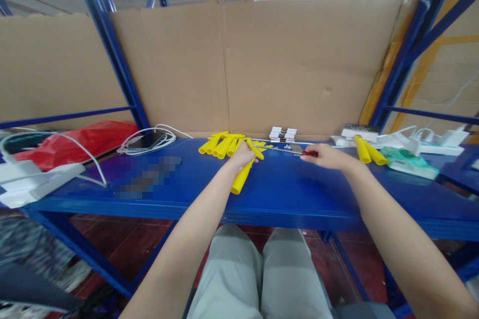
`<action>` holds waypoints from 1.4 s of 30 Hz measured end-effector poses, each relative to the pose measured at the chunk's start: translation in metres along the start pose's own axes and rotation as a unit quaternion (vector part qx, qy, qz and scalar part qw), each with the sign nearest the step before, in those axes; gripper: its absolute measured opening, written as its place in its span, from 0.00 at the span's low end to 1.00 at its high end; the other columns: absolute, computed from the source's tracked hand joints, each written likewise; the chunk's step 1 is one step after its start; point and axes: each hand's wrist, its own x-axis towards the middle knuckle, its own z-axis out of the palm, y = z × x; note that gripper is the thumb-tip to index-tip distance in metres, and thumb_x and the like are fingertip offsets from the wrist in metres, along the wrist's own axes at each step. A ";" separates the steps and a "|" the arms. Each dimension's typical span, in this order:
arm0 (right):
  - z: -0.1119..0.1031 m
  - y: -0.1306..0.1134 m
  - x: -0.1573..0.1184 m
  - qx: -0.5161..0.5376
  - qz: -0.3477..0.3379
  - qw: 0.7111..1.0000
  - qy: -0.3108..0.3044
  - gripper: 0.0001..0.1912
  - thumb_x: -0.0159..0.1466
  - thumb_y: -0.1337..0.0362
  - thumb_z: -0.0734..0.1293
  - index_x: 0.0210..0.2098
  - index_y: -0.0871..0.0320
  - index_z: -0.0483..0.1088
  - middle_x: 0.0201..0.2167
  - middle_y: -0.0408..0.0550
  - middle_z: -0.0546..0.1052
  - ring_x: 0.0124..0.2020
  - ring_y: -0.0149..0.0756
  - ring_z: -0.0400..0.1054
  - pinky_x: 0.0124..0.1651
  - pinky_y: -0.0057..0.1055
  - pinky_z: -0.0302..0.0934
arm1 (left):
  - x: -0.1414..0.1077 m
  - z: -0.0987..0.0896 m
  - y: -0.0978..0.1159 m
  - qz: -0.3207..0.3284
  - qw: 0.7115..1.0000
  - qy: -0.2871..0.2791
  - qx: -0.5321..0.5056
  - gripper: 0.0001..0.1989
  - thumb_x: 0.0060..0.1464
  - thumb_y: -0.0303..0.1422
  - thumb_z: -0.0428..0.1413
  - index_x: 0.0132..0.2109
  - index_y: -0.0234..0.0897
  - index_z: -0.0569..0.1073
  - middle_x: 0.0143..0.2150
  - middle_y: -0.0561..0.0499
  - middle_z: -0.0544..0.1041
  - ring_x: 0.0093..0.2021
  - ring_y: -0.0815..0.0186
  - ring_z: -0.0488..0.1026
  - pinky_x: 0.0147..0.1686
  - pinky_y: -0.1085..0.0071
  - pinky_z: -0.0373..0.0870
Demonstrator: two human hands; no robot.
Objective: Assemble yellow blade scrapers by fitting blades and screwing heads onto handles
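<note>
My left hand is closed round a yellow tube, whose wide end points down toward the table's front edge. In my right hand is the dark red handle of a thin metal tool. The tool's shaft reaches left to the upper end of the held tube; its tip is too small to make out. Several more yellow tubes lie in a row just left of and behind my left hand. Behind the shaft, a small stack of white pieces rests near the cardboard.
The blue table is backed by a cardboard panel. At right are two yellow tubes, a green packet and a power strip. Coiled white cable, a red bag and white plugs lie at left.
</note>
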 end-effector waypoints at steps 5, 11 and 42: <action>0.001 0.001 0.000 -0.005 0.019 1.000 -0.005 0.17 0.59 0.51 0.60 0.26 0.57 0.70 0.22 0.48 0.75 0.25 0.37 0.66 0.29 0.31 0.57 | -0.002 0.000 0.001 0.000 1.000 -0.004 -0.003 0.15 0.52 0.15 0.53 0.46 0.31 0.66 0.42 0.42 0.78 0.32 0.67 0.77 0.28 0.74 0.72; 0.001 0.000 0.000 -0.008 0.020 1.000 -0.007 0.17 0.59 0.51 0.60 0.27 0.56 0.70 0.23 0.48 0.75 0.25 0.38 0.66 0.30 0.31 0.57 | 0.002 0.000 -0.002 0.007 1.000 -0.014 0.014 0.13 0.52 0.16 0.51 0.44 0.31 0.66 0.39 0.43 0.78 0.31 0.66 0.77 0.26 0.73 0.70; -0.006 -0.013 -0.003 -0.047 0.048 0.997 -0.044 0.22 0.63 0.51 0.56 0.27 0.60 0.72 0.25 0.51 0.76 0.25 0.37 0.67 0.29 0.30 0.54 | 0.013 0.002 -0.017 0.080 0.991 0.035 0.099 0.18 0.49 0.17 0.53 0.47 0.34 0.62 0.42 0.45 0.73 0.38 0.64 0.74 0.36 0.71 0.69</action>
